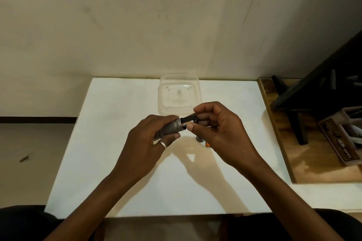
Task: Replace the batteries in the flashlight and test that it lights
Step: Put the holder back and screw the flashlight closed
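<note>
My left hand (pixel 150 137) grips the grey flashlight body (pixel 171 128) above the middle of the white table (pixel 109 152). A black battery holder (pixel 189 120) with orange-labelled batteries sticks partway out of the body's open end. My right hand (pixel 217 129) pinches that holder between thumb and fingers. On the table just below my right hand lie a small round grey cap (pixel 199 139) and the orange tip of a loose battery (pixel 207 144), both partly hidden by the hand.
A clear plastic container (pixel 179 94) stands at the table's back edge against the wall. To the right, a wooden board (pixel 305 162) carries a black stand (pixel 305 100) and a tray of tools (pixel 340 141).
</note>
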